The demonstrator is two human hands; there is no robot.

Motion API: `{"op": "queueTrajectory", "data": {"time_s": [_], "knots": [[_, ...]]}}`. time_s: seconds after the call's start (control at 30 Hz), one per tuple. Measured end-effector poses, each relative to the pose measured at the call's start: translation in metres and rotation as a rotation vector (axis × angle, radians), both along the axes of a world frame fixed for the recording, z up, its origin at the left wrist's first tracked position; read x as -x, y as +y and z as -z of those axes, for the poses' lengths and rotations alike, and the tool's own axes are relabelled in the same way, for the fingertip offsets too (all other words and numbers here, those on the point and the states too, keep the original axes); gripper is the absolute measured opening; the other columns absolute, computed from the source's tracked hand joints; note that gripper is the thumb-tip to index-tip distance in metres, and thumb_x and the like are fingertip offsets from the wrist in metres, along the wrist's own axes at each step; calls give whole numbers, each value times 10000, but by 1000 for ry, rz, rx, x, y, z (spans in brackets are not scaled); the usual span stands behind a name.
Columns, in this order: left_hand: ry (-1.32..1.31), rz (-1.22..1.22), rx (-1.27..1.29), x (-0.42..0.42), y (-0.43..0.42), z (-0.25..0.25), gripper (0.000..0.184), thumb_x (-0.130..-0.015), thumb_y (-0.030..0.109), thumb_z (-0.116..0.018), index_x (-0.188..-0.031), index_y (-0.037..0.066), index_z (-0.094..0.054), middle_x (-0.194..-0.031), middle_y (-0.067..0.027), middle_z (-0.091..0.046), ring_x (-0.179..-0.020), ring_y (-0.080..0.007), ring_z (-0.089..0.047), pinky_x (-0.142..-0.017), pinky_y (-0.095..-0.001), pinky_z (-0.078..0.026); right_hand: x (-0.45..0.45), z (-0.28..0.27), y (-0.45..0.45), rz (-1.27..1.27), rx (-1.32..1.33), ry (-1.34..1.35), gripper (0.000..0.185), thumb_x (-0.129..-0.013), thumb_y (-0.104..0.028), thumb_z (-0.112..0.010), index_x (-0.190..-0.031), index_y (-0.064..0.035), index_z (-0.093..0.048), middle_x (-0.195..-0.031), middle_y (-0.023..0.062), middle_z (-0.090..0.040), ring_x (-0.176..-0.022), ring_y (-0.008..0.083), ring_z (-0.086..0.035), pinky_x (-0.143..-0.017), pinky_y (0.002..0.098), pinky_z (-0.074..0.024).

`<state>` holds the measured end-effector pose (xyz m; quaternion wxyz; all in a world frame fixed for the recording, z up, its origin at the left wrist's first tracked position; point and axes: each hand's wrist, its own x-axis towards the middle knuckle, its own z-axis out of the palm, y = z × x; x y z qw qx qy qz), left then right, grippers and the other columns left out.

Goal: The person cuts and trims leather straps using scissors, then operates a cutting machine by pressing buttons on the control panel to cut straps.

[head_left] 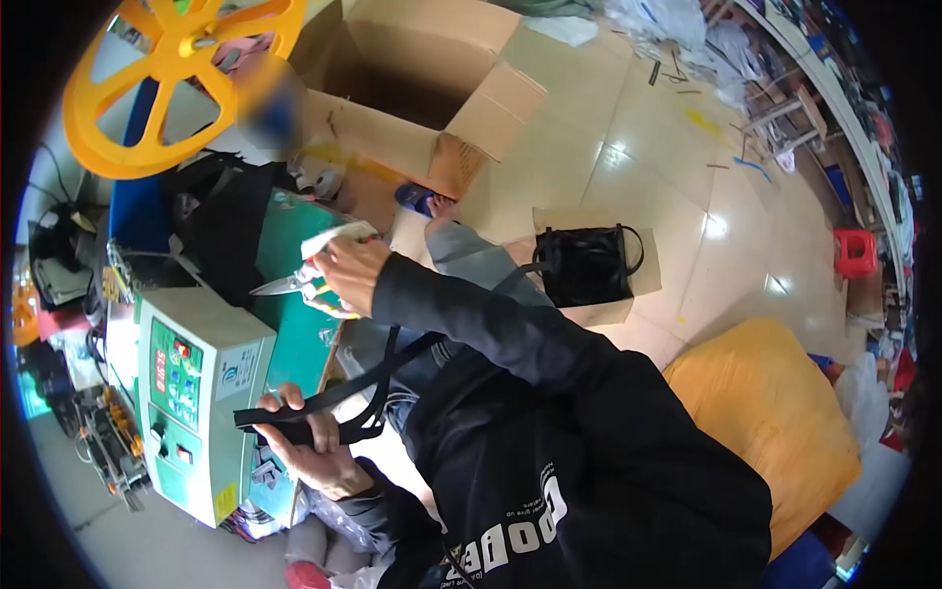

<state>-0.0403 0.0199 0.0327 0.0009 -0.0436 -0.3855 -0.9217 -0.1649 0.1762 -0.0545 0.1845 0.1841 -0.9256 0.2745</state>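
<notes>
My right hand point(353, 273) is closed around a pair of scissors point(280, 287). The pointed silver blades stick out to the left over the green tabletop point(294, 236), with red and yellow bits near my fingers. Lower down, my left hand point(312, 456) grips a flat black strap point(368, 378) between thumb and fingers. One end of the strap pokes out past my fingertips, while loose lengths loop back toward my lap. A whitish piece point(339, 237) shows just behind my right hand; I cannot make out what it is.
A machine with a red digital display point(201, 393) stands by my left hand. A yellow spoked reel point(186, 74) is above dark material. An open cardboard box point(481, 44), a black bag point(586, 267) on cardboard, an orange sack point(775, 422) and a red stool point(856, 253) surround me.
</notes>
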Motion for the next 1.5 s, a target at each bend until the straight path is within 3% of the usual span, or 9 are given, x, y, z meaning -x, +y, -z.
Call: {"op": "queueTrajectory", "data": {"time_s": [0.2, 0.23, 0.27, 0.33, 0.47, 0.73, 1.1, 1.23, 1.5], "knots": [[-216, -173, 15, 3, 11, 7, 210, -944, 344, -507, -1006, 145, -531, -796, -4, -519, -383, -8, -296, -301, -160, -189, -76, -33, 71, -147, 545, -253, 555, -712, -60, -689, -1210, -18, -447, -1083, 174, -554, -903, 245, -594, -786, 303, -479], [-307, -324, 33, 6, 22, 5, 215, -932, 342, -529, -1001, 140, -551, -762, -8, -524, -389, -20, -304, -308, -173, -198, -87, -26, 79, -225, 853, -559, 557, -750, -65, -701, -1233, -9, -430, -1105, 156, -554, -926, 228, -583, -810, 312, -468], [-191, -148, 256, 7, 29, -4, 254, -911, 335, -550, -1033, 114, -570, -696, -30, -536, -400, -48, -317, -330, -192, -226, -102, -45, 93, -285, 1020, -717, 580, -752, -46, -704, -1251, 2, -412, -1117, 161, -549, -953, 220, -567, -820, 307, -458], [-131, -78, 372, 14, 45, -11, 248, -906, 267, -523, -975, 31, -556, -695, -67, -567, -428, -56, -339, -374, -194, -249, -123, -82, 102, -254, 1165, -871, 523, -712, -53, -704, -1152, 1, -427, -933, 126, -554, -738, 153, -556, -653, 248, -452], [14, -5, 437, 22, 57, -5, 159, -887, 79, -547, -1033, 25, -512, -815, -138, -600, -471, -100, -431, -429, -182, -342, -166, -88, 129, -348, 1072, -1103, 617, -706, -50, -706, -1208, -22, -348, -948, 136, -532, -737, 171, -533, -635, 265, -442], [163, -14, 703, 24, 68, -2, 203, -812, -3, -626, -1007, 7, -570, -890, -110, -640, -704, -160, -607, -685, -245, -473, -180, -88, 126, -436, 689, -1120, 849, -698, -194, -753, -1363, -55, -244, -996, 116, -540, -742, 179, -506, -668, 302, -440], [171, -51, 1021, 18, 74, -7, 285, -731, -70, -636, -1004, 3, -599, -853, -83, -656, -683, -169, -604, -648, -244, -473, -172, -99, 128, -275, 841, -1273, 746, -722, -131, -720, -1342, -60, -312, -931, 99, -510, -694, 153, -471, -601, 264, -413], [210, -94, 1091, 19, 76, -5, 312, -704, -86, -627, -1003, -6, -592, -817, -91, -644, -641, -172, -567, -605, -253, -455, -167, -113, 120, -221, 1035, -1292, 704, -726, -37, -635, -1360, -68, -331, -807, 27, -459, -612, 62, -386, -478, 144, -293], [243, -68, 1058, 20, 70, -2, 478, -581, -150, -533, -1040, -19, -564, -858, -120, -607, -600, -220, -508, -566, -292, -418, -173, -98, 124, -324, 1119, -1230, 556, -821, -73, -580, -1337, -36, -375, -723, 19, -477, -522, 53, -356, -451, 163, -286]]}}
